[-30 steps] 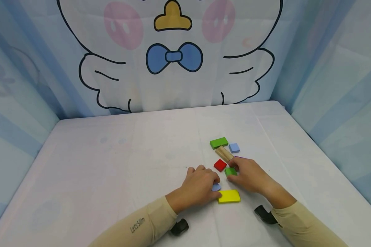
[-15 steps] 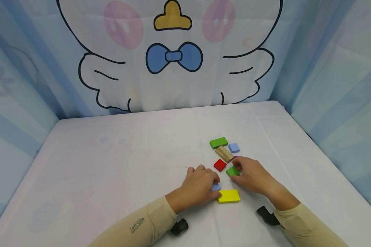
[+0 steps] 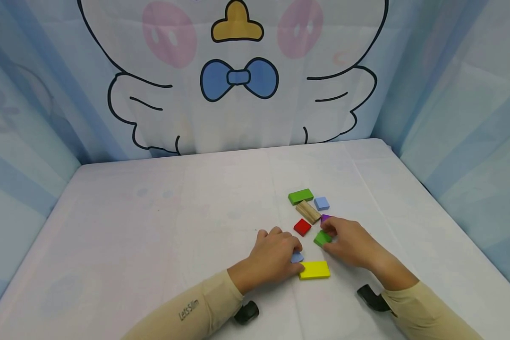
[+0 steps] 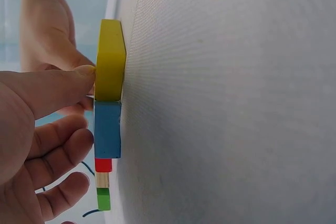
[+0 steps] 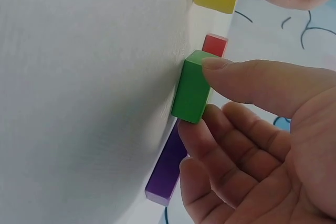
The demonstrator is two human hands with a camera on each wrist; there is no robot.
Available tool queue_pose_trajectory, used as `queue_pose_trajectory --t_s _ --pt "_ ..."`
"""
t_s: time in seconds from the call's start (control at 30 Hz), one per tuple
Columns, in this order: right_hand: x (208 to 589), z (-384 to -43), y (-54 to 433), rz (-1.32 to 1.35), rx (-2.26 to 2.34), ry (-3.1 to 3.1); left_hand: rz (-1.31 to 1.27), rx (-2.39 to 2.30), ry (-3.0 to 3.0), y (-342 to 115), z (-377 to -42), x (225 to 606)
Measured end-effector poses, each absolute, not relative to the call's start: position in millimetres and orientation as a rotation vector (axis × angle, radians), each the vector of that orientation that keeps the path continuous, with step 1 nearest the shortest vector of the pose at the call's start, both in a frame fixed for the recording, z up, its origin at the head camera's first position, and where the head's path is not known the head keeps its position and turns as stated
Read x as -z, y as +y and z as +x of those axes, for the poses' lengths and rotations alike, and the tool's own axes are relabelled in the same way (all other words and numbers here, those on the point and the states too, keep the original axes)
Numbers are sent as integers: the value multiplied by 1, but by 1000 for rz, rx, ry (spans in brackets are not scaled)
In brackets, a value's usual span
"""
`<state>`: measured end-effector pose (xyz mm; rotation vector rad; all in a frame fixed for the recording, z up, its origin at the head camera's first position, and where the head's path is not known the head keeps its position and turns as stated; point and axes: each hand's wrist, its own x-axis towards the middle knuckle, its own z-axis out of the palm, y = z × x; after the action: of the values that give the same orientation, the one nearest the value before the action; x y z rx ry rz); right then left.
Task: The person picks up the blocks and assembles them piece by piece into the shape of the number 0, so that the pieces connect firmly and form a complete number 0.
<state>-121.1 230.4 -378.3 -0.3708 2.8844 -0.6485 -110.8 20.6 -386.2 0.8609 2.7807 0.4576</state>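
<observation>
My right hand (image 3: 352, 242) pinches a small green block (image 3: 322, 238) by its ends, thumb on one side and fingertip on the other. Past it, a purple block (image 5: 167, 166) lies partly behind the fingers. My left hand (image 3: 273, 254) rests low over the table, its thumb touching the yellow block (image 3: 315, 270) at its left end. Its other fingers are loosely bent, with tips right at a light blue block (image 4: 107, 129), which the hand partly covers in the head view. Between the hands and farther back sits a red block (image 3: 302, 227).
Beyond the red block lie a plain wooden block (image 3: 308, 212), a longer green block (image 3: 301, 196) and another light blue block (image 3: 321, 203). A white cloth covers the table (image 3: 153, 236). Printed curtains (image 3: 238, 123) stand at its back and sides.
My right hand has shifted slightly right and toward the body, with the small green block turning and moving along, away from the red block. More of the purple block shows. The left hand stays still.
</observation>
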Motion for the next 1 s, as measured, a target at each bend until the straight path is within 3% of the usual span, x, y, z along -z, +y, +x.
queue_pose_trajectory --t_s 1.0 --pt "375 -101 240 -403 622 2820 845 -432 2777 23 -111 387"
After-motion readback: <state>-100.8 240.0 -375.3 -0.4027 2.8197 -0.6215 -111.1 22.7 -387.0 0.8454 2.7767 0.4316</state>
